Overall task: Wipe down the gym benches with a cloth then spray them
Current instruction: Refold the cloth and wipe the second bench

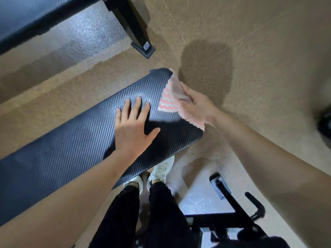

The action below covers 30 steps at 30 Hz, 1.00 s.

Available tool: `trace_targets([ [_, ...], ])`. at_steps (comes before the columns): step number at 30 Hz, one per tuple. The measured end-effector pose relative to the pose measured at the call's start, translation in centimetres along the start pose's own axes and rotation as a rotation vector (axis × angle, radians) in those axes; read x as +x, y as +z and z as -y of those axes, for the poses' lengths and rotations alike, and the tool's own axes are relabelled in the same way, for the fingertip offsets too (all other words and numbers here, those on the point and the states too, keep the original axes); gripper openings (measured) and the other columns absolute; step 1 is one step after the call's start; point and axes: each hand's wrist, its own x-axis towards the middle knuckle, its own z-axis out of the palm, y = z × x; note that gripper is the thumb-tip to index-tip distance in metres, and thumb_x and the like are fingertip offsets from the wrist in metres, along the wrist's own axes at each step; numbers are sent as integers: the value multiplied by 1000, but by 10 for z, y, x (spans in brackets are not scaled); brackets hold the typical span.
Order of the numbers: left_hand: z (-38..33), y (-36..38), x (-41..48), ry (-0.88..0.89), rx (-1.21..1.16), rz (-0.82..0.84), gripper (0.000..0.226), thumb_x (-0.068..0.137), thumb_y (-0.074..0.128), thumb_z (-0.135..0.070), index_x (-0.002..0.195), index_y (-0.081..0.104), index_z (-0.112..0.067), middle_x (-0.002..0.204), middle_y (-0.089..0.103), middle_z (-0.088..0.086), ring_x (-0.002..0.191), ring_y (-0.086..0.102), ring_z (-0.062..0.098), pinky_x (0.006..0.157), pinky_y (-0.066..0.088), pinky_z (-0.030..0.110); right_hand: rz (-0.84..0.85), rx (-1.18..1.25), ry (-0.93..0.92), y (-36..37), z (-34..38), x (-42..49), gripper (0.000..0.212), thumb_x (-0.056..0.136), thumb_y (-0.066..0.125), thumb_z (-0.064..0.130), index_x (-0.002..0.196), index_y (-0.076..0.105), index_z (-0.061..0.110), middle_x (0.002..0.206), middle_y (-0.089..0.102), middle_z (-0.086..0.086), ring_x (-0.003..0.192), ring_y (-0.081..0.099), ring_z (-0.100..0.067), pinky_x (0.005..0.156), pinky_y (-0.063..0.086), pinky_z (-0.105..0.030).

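1. Gripped in my right hand [197,106] is the cloth [167,102], pink with a pale zigzag pattern. My fingers are closed on its bunched upper part.
2. The cloth lies against the end of the bench pad [71,145]. One patterned part is spread on the pad's top near the far corner, and a scalloped edge hangs below my hand past the pad's end.
3. My left hand [132,129] rests flat on the pad's top, fingers straight and spread, holding nothing. Its fingertips are just beside the cloth.
4. The pad is black with a woven, ribbed texture and runs from the lower left to its rounded end under my hands.
5. Below that end, my white shoes [161,170] and dark trousers [161,212] stand on the tan speckled floor [259,42].
6. A second bench [26,17] crosses the upper left, well apart, with its black leg [132,24] planted on the floor.
7. A black metal frame [232,199] sits at the lower right, near my feet.
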Motion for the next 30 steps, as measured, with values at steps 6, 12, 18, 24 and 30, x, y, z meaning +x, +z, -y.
trace_targets([
  [6,6,2,-4,39,-51,-48,87,79,76,-55,151,47,-16,163,37,12,151,30,40,121,25,62,-35,118,-80,-11,34,38,47,101,57,18,147,51,21,142,57,8,133,50,-11,118,36,-31],
  [12,15,1,-14,50,-105,-145,69,77,79,-38,138,60,-12,155,48,14,144,43,39,113,37,60,-16,69,33,-33,82,68,22,103,54,16,112,73,25,78,69,-1,67,65,-11,68,54,-32],
  [18,22,-11,-31,-129,-55,-30,74,76,80,-43,141,56,-17,156,46,13,142,43,40,109,38,58,234,-360,94,-37,138,92,18,101,59,25,110,75,22,96,72,1,85,66,-15,86,56,-35],
  [24,37,-17,-51,-285,-60,96,78,79,76,-52,146,49,-22,161,39,9,145,37,38,111,34,55,367,-933,25,-4,181,100,22,101,49,27,98,71,27,97,69,-2,96,64,-25,91,53,-41],
  [30,53,-23,-57,-262,-105,145,76,85,69,-54,151,46,-24,165,34,6,148,33,32,111,35,51,570,-1214,212,-8,210,92,37,106,43,31,137,52,12,127,64,-18,114,63,-38,90,54,-46],
])
